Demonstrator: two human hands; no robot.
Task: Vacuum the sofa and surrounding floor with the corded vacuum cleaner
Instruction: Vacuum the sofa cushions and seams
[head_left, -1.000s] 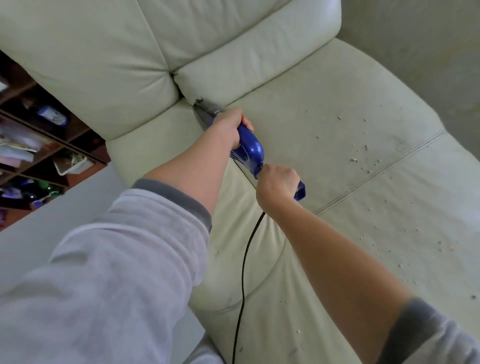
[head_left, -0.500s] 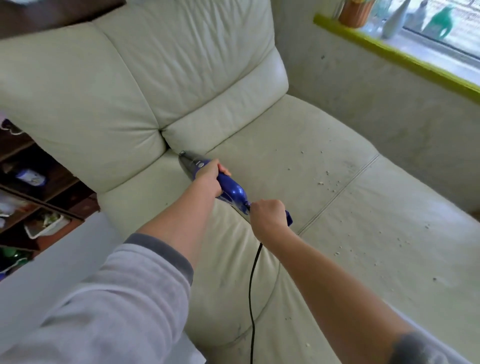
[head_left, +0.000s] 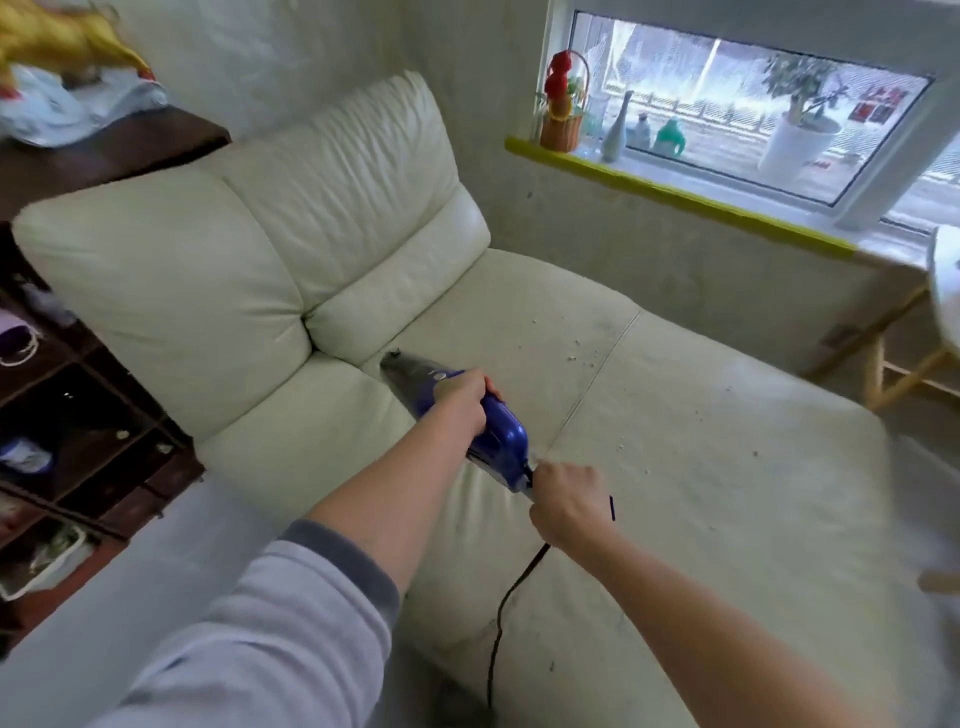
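Nozzle: the grey tip of the vacuum cleaner had come away from the crease under the sofa back cushion, where it sat a second earlier, and now lay just out from that crease over the seat.
Meaning for the task: the crease pass looked finished, by my reading; the next stretch was the open seat, where the crumbs were untouched.
Left hand: the left hand gripped the front of the blue body, fingers curled over the top, as in both earlier frames.
Right hand: the right hand was closed round the rear handle; only a thin blue edge of the handle showed past the knuckles.
Cord: the cord hung from below the right hand and ran down the front of the sofa seat, out of sight at the bottom.
Vacuum position: on the sofa seat, between the back cushion and the seam across the seat, body tilted nozzle-down.
Crumbs: scattered beyond the nozzle, near the seam, well apart from the tip; more specks lay farther along the seat.
View: the head had lifted since the earlier frames, so the window sill and shelf unit beside the sofa now showed.
Contact: whether the nozzle touched the leather, I could not tell.
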